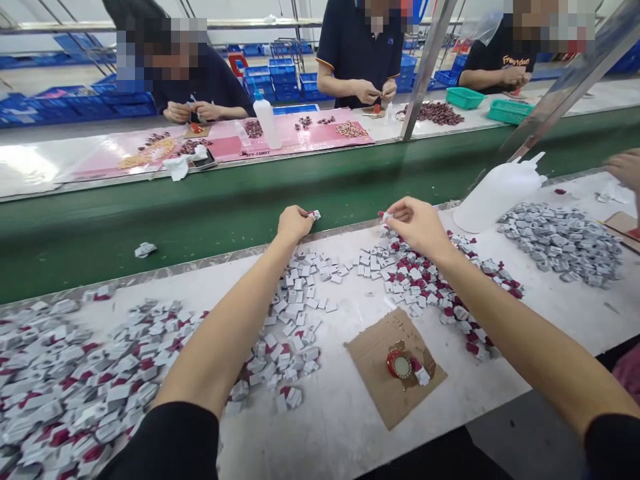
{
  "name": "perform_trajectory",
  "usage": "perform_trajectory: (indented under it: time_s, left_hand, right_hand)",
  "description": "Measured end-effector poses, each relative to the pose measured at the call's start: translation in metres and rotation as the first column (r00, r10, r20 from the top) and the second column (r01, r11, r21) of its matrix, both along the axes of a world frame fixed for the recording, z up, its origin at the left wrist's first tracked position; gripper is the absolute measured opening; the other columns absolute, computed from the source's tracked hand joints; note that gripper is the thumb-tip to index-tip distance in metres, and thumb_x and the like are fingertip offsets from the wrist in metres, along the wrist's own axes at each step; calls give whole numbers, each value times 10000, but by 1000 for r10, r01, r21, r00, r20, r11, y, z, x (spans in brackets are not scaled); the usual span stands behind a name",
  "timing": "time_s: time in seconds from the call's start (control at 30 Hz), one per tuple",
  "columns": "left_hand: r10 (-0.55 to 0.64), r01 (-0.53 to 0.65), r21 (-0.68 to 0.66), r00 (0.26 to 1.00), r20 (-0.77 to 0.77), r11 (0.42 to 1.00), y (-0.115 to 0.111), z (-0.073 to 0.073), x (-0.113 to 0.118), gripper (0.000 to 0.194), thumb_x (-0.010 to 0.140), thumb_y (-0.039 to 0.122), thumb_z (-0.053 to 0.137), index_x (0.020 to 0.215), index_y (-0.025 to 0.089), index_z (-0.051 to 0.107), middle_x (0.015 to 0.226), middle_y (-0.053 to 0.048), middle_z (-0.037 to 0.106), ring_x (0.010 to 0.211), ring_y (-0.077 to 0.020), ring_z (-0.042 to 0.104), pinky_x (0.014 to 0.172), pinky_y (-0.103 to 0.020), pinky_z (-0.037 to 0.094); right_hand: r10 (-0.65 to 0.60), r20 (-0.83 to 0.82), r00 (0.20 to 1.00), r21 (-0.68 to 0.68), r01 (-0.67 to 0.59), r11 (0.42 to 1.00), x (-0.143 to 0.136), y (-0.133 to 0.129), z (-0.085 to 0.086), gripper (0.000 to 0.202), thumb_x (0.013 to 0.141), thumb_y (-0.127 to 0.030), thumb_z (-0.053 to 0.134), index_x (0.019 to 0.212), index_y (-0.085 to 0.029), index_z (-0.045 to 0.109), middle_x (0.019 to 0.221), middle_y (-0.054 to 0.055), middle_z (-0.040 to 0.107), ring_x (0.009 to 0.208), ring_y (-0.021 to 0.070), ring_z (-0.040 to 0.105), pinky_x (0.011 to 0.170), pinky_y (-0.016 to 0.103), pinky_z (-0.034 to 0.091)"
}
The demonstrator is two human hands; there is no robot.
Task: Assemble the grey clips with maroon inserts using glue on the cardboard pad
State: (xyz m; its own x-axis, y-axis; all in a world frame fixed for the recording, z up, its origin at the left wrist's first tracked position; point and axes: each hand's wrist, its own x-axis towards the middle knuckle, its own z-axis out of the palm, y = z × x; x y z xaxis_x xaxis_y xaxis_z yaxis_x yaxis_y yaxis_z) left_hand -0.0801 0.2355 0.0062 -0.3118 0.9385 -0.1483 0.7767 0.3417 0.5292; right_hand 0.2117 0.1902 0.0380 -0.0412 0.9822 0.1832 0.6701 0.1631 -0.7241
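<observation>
Both arms reach out to the far edge of the white table. My left hand (295, 223) is closed, pinching a small grey-white and maroon piece (315, 215) over the edge of the green belt. My right hand (416, 225) pinches another small maroon-and-white piece (385, 217) between thumb and fingertips. Below the right hand lies a pile of maroon and white pieces (423, 270). Grey-white pieces (300, 287) are scattered under my left arm. Closer to me, a cardboard square (373, 353) carries a puddle of red and clear glue (401, 364) with one piece touching it.
A large heap of pieces (55, 373) covers the table's left. On the right stand a white bottle-like container (493, 193) and a grey heap (563, 240), near another person's hand (627, 167). Across the green belt (225, 207), which bears a crumpled white piece (145, 250), several people work.
</observation>
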Motion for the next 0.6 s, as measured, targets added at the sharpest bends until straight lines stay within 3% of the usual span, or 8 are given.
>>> perform_trajectory:
  time_s: [0.07,0.13,0.23,0.3,0.47,0.6]
  left_hand:
    - [-81,82,18,995,-58,996,-18,6,-3,495,929,274,765,1412,182,708,1489,-226,687,1436,-435,625,1180,-520,521]
    - [-216,219,27,972,-92,975,-41,11,-5,538,890,262,752,1427,242,728,1517,-180,656,1489,-442,549,1250,-553,450]
    - [-504,504,-42,848,-166,863,-72,13,-6,407,911,253,673,1288,305,821,1386,-127,698,1396,-424,564,1243,-572,431]
    - [-624,613,-125,747,-230,780,-82,12,-6,396,960,252,606,1275,297,843,1349,-140,705,1342,-424,576,1209,-584,446]
    - [-688,647,-234,676,-264,726,-68,14,-7,398,1010,279,579,1281,316,867,1370,-126,761,1352,-415,608,1175,-542,473]
    - [-669,624,-242,693,-270,743,-49,15,-3,327,970,394,651,1181,297,882,1253,-98,855,1303,-416,672,1156,-516,486]
  right_hand:
    - [134,-108,985,14,-134,991,14,-50,7,104,957,-320,803,1004,-234,837,1013,95,869,947,289,809,901,454,667]
    - [152,-166,974,-8,-156,988,31,-100,9,162,977,-406,814,1036,-262,859,990,83,870,912,289,810,850,452,681]
    - [89,-180,980,-107,-110,988,54,-163,4,229,1007,-511,821,1056,-294,876,1023,79,874,921,289,815,826,432,686]
    - [24,-195,980,-167,-58,984,64,-193,-4,273,1000,-567,838,1052,-303,882,1025,80,873,919,292,816,803,415,688]
    - [-63,-320,946,-227,-12,974,68,-233,-20,352,958,-633,883,1026,-288,886,998,85,866,913,292,822,826,406,709]
    - [-62,-381,923,-233,-31,972,64,-246,-22,339,971,-621,884,1041,-290,887,1032,80,867,946,281,821,871,402,713]
